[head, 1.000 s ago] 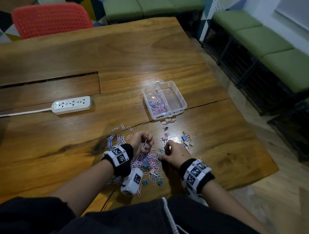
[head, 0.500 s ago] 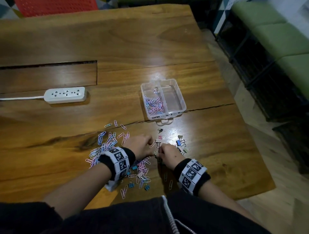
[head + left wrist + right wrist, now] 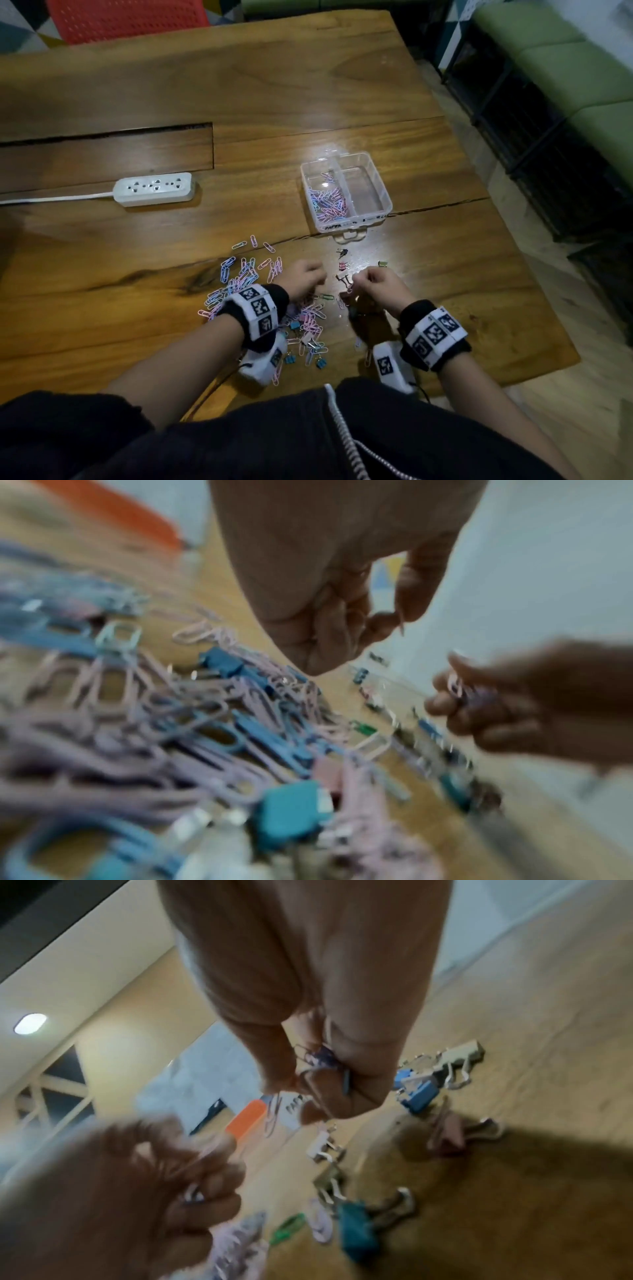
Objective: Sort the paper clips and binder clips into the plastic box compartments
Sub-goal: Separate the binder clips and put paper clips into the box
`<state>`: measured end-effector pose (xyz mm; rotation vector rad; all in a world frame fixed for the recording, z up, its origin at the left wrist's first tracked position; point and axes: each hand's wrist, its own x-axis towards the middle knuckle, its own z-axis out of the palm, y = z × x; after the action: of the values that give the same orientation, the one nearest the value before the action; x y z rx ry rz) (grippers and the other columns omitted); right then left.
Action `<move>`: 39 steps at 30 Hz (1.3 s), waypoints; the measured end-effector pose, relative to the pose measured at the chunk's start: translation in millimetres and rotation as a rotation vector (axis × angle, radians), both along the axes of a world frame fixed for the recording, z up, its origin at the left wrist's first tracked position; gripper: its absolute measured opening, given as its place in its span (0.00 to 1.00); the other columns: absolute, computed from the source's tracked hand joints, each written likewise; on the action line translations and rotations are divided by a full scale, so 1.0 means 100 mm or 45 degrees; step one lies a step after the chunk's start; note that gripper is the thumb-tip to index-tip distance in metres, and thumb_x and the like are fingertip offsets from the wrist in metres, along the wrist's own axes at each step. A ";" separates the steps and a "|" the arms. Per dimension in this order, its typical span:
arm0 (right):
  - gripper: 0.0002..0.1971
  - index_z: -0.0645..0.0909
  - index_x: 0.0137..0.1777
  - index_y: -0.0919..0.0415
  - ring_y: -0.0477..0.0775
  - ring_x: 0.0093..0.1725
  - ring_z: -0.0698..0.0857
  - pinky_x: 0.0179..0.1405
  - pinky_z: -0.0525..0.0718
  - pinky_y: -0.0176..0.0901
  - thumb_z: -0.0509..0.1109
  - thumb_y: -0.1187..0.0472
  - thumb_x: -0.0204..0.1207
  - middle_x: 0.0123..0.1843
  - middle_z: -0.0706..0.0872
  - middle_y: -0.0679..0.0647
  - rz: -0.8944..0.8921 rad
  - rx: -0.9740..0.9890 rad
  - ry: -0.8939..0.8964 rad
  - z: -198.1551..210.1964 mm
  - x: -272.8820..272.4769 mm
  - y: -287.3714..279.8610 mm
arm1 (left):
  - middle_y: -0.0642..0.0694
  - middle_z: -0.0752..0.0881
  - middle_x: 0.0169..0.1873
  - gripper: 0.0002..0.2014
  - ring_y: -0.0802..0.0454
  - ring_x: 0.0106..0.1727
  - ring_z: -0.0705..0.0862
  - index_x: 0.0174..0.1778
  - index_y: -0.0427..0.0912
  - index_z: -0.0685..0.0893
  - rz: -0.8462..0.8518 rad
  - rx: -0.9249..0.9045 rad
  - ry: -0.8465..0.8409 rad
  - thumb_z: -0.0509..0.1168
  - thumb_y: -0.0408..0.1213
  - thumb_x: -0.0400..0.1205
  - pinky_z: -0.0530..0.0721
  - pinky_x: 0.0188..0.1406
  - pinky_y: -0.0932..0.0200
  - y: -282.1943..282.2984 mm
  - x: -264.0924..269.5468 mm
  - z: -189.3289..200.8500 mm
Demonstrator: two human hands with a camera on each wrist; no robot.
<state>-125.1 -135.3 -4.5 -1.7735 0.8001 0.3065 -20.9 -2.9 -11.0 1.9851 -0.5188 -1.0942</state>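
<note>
We hold pinched paper clips (image 3: 318, 1066) in the right hand (image 3: 378, 286) and the left hand (image 3: 303, 279) (both curled); the plastic box (image 3: 385, 192), upper centre, is apart, so loose clips may drop.

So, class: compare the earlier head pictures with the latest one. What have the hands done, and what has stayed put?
The right hand has drawn away from the left hand, so a gap has opened between them. Both grip small bunches of paper clips, as the wrist views show. The plastic box stays where it was, paper clips only in its left compartment. The power strip and the scattered binder clips have not moved.
</note>
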 end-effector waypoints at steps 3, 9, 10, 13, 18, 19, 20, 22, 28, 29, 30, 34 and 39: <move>0.12 0.70 0.33 0.59 0.46 0.28 0.73 0.28 0.69 0.35 0.60 0.63 0.79 0.34 0.78 0.55 -0.307 0.450 -0.108 0.07 -0.06 0.00 | 0.50 0.75 0.17 0.09 0.59 0.14 0.68 0.23 0.40 0.67 0.376 -0.300 0.571 0.57 0.27 0.69 0.65 0.12 0.71 0.08 0.05 0.06; 0.09 0.76 0.44 0.63 0.44 0.24 0.76 0.22 0.76 0.30 0.54 0.69 0.79 0.30 0.76 0.52 -0.591 1.037 -0.305 0.12 -0.19 0.00 | 0.47 0.73 0.27 0.14 0.60 0.17 0.70 0.28 0.42 0.68 0.186 -0.141 0.389 0.56 0.23 0.77 0.67 0.11 0.71 0.04 0.08 0.10; 0.09 0.76 0.44 0.64 0.45 0.24 0.78 0.21 0.77 0.30 0.55 0.69 0.78 0.29 0.77 0.52 -0.623 1.071 -0.307 0.12 -0.22 0.00 | 0.48 0.75 0.29 0.12 0.58 0.22 0.73 0.29 0.43 0.71 0.035 -0.025 0.171 0.61 0.28 0.78 0.73 0.18 0.70 0.03 0.06 0.08; 0.10 0.75 0.36 0.63 0.47 0.25 0.79 0.21 0.79 0.31 0.58 0.63 0.77 0.27 0.77 0.53 -0.649 1.123 -0.257 0.11 -0.29 0.01 | 0.45 0.86 0.44 0.04 0.52 0.43 0.82 0.39 0.44 0.81 -0.393 0.170 -0.330 0.70 0.38 0.75 0.82 0.45 0.59 -0.01 -0.03 0.04; 0.15 0.71 0.28 0.56 0.46 0.23 0.73 0.21 0.73 0.31 0.66 0.54 0.75 0.25 0.74 0.50 -0.368 0.587 0.017 0.07 -0.41 0.05 | 0.48 0.86 0.53 0.14 0.50 0.54 0.83 0.53 0.48 0.83 -0.780 0.309 -0.773 0.69 0.48 0.75 0.84 0.53 0.54 -0.09 -0.12 -0.01; 0.17 0.70 0.26 0.56 0.47 0.23 0.71 0.23 0.72 0.33 0.68 0.53 0.74 0.25 0.73 0.50 -0.246 0.385 0.103 0.04 -0.43 0.07 | 0.48 0.85 0.53 0.14 0.50 0.55 0.82 0.53 0.48 0.83 -0.826 0.316 -0.840 0.68 0.49 0.75 0.84 0.53 0.54 -0.11 -0.14 -0.01; 0.18 0.70 0.25 0.55 0.48 0.25 0.71 0.26 0.71 0.35 0.70 0.52 0.72 0.25 0.73 0.50 -0.099 0.154 0.192 0.02 -0.46 0.09 | 0.48 0.84 0.53 0.14 0.49 0.55 0.82 0.54 0.48 0.82 -0.872 0.331 -0.888 0.68 0.49 0.75 0.84 0.53 0.53 -0.12 -0.16 -0.01; 0.14 0.72 0.29 0.57 0.48 0.31 0.75 0.32 0.74 0.38 0.73 0.54 0.69 0.30 0.77 0.50 0.149 -0.231 0.327 -0.02 -0.54 0.15 | 0.47 0.83 0.53 0.15 0.49 0.55 0.81 0.53 0.45 0.82 -0.959 0.365 -0.965 0.66 0.50 0.76 0.84 0.52 0.53 -0.16 -0.16 0.01; 0.16 0.74 0.44 0.59 0.53 0.48 0.81 0.48 0.80 0.45 0.78 0.60 0.63 0.48 0.84 0.54 0.369 -0.454 0.256 -0.07 -0.71 0.33 | 0.43 0.84 0.49 0.19 0.44 0.47 0.85 0.49 0.36 0.82 -1.091 0.439 -1.028 0.57 0.50 0.82 0.87 0.48 0.48 -0.13 -0.16 -0.06; 0.15 0.74 0.44 0.59 0.53 0.49 0.81 0.49 0.80 0.46 0.78 0.60 0.63 0.48 0.84 0.55 0.339 -0.430 0.210 -0.09 -0.71 0.33 | 0.42 0.85 0.48 0.19 0.44 0.46 0.85 0.48 0.36 0.83 -1.074 0.427 -1.022 0.56 0.49 0.82 0.87 0.46 0.47 -0.11 -0.16 -0.08; 0.14 0.75 0.44 0.59 0.53 0.49 0.81 0.50 0.79 0.45 0.77 0.60 0.64 0.49 0.84 0.55 0.301 -0.409 0.170 -0.10 -0.69 0.33 | 0.41 0.85 0.47 0.19 0.43 0.45 0.85 0.47 0.35 0.83 -1.061 0.429 -1.014 0.56 0.48 0.82 0.87 0.46 0.46 -0.10 -0.16 -0.10; 0.11 0.77 0.48 0.60 0.51 0.50 0.80 0.50 0.77 0.42 0.74 0.64 0.68 0.51 0.84 0.55 0.238 -0.434 0.066 -0.15 -0.60 0.38 | 0.42 0.82 0.49 0.15 0.43 0.48 0.84 0.50 0.38 0.79 -1.040 0.447 -1.044 0.55 0.46 0.82 0.86 0.48 0.46 -0.08 -0.20 -0.12; 0.07 0.80 0.51 0.62 0.54 0.54 0.84 0.58 0.80 0.46 0.69 0.66 0.73 0.51 0.87 0.56 0.377 -0.523 0.023 -0.18 -0.55 0.41 | 0.42 0.83 0.46 0.13 0.43 0.46 0.84 0.47 0.37 0.79 -1.014 0.484 -1.015 0.56 0.43 0.80 0.86 0.46 0.48 -0.07 -0.21 -0.10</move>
<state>-180.5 -93.8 -22.9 -2.2861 0.6418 0.3719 -41.6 -10.3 -21.2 2.6147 -1.7382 -0.8092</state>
